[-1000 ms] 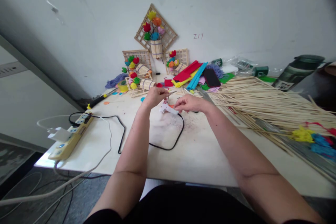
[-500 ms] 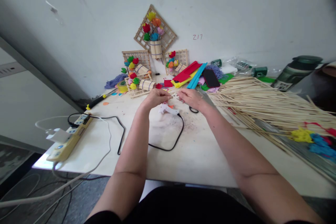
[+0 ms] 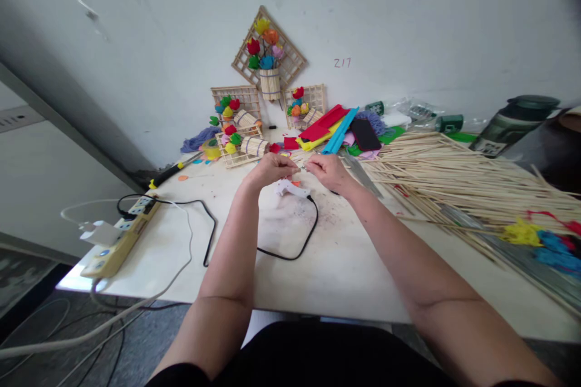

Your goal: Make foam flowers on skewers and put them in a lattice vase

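Note:
My left hand (image 3: 275, 168) and my right hand (image 3: 327, 170) meet fingertip to fingertip above the table, a narrow gap between them. Both are closed in a pinch; whatever lies between the fingers is too small to make out. Just below them lies a white glue gun (image 3: 293, 189) with a black cord (image 3: 313, 227) curving toward me. A bit of orange material shows beside the glue gun. Behind my hands stand lattice panels of thin sticks (image 3: 236, 103) bearing colourful fabric-like flowers and small stick vases.
Thin wooden sticks (image 3: 454, 175) are heaped on the right, near a dark green bottle (image 3: 512, 124). Red, yellow and blue strips (image 3: 340, 133) and a phone (image 3: 365, 135) lie at the back. A power strip (image 3: 120, 239) with cables sits at the left edge.
My right hand has moved slightly left, closer to my left hand, and now covers most of the black loop beneath it. The left hand has barely moved.

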Demonstrator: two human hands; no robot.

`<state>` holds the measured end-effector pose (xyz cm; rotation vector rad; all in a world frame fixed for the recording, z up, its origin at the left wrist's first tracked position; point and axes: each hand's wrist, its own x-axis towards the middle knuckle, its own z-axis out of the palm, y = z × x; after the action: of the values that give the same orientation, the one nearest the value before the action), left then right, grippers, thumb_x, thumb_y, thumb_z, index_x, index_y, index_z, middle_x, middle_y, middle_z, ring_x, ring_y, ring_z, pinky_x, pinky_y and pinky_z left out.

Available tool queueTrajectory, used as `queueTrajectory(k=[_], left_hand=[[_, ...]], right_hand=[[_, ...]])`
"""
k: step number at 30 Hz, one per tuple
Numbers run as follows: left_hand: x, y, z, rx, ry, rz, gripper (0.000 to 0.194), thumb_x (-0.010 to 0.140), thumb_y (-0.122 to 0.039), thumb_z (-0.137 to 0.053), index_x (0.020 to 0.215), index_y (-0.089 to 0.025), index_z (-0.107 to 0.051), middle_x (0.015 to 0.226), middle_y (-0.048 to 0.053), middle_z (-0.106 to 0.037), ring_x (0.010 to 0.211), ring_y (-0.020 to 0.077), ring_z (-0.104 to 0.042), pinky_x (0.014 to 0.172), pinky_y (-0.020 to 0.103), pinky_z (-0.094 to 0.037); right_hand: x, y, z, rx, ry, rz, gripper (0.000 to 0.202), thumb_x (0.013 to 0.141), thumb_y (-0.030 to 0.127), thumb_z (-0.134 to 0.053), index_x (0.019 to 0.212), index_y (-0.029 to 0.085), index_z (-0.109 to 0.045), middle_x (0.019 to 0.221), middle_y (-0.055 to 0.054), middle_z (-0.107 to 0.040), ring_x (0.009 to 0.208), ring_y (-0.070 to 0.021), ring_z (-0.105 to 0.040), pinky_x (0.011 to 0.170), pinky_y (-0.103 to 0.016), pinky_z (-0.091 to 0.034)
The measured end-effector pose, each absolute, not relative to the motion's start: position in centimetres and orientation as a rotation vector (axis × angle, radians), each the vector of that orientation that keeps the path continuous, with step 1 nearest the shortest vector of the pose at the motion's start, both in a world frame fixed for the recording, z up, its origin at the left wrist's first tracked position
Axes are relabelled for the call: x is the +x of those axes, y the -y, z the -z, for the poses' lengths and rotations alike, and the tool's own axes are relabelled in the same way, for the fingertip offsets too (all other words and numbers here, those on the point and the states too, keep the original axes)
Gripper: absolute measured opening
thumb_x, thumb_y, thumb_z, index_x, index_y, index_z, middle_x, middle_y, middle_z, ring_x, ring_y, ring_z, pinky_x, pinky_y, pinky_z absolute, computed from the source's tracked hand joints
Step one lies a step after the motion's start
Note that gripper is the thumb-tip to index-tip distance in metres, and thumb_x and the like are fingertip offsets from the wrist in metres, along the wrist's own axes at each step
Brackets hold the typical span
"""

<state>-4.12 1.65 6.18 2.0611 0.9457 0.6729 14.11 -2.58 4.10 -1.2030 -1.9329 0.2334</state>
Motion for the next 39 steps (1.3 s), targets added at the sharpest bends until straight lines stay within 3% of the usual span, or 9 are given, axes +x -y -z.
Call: queueTrajectory(k=[9,15,21,28,31,36,39], left_hand=[[-4.1,-1.9,-6.0,2.129,-0.92,-0.662,0.021,0.071,-0.029,-0.06,0.075,-0.01,-0.068,0.054,0.0,-0.06,0.043,0.0036,-0.041,0.042,0.016,-0.032],[-3.7,-2.3,-5.5,2.252,-0.944,-0.742,0.029,0.07,-0.031,-0.063,0.09,-0.011,-0.068,0.052,-0.001,-0.059,0.043,0.005,-0.045,0.042,0.017,-0.032],[-3.4,-1.9,-5.8,2.533,-0.952,-0.885,0.015,0.072,-0.023,-0.062,0.079,-0.014,-0.071,0.065,0.002,-0.068,0.057,0.01,-0.058,0.054,0.019,-0.041],[-3.5,-2.3,-5.6,2.781,-0.907,-0.893,0.015,0.077,-0.02,-0.057,0.082,-0.018,-0.071,0.08,0.004,-0.071,0.073,0.0138,-0.064,0.064,0.021,-0.043],[-3.6,-2.4,-5.5,2.78,-0.906,-0.87,0.014,0.076,-0.019,-0.058,0.081,-0.017,-0.071,0.079,0.004,-0.071,0.073,0.0137,-0.064,0.064,0.021,-0.043],[-3.8,-2.6,-5.6,2.745,-0.919,-0.834,0.013,0.076,-0.019,-0.059,0.079,-0.016,-0.071,0.075,0.004,-0.071,0.069,0.0131,-0.063,0.062,0.02,-0.042],[-4.0,-2.8,-5.4,2.734,-0.929,-0.82,0.013,0.075,-0.019,-0.058,0.079,-0.016,-0.071,0.075,0.004,-0.071,0.069,0.0129,-0.063,0.062,0.02,-0.042]], right_hand=[[14.0,2.2,-3.4,-1.152,1.832,-0.309,0.027,0.077,0.028,-0.045,0.052,0.019,-0.041,0.051,0.003,-0.039,0.054,-0.0102,-0.035,0.053,-0.025,-0.026],[13.9,2.3,-3.6,-1.197,1.738,-0.442,0.028,0.076,0.029,-0.046,0.051,0.019,-0.042,0.052,0.003,-0.04,0.053,-0.0099,-0.036,0.053,-0.025,-0.027],[13.8,2.3,-3.4,-1.211,1.55,-0.692,0.026,0.075,0.031,-0.048,0.052,0.019,-0.047,0.051,0.002,-0.043,0.049,-0.0094,-0.037,0.048,-0.024,-0.027],[13.6,2.0,-2.9,-1.2,1.422,-0.895,0.023,0.075,0.031,-0.049,0.055,0.019,-0.048,0.048,0.004,-0.039,0.043,-0.0085,-0.033,0.042,-0.024,-0.026],[13.6,1.9,-2.8,-1.236,1.486,-0.84,0.024,0.077,0.032,-0.047,0.058,0.019,-0.051,0.049,0.004,-0.04,0.044,-0.0093,-0.036,0.045,-0.025,-0.029],[14.1,1.8,-2.9,-1.342,1.731,-0.448,0.037,0.083,0.038,-0.042,0.052,0.019,-0.049,0.051,0.001,-0.049,0.054,-0.0123,-0.046,0.055,-0.026,-0.032],[14.3,2.1,-3.3,-1.43,1.821,-0.285,0.034,0.084,0.037,-0.041,0.06,0.019,-0.058,0.058,-0.001,-0.058,0.06,-0.0141,-0.051,0.057,-0.026,-0.032]])
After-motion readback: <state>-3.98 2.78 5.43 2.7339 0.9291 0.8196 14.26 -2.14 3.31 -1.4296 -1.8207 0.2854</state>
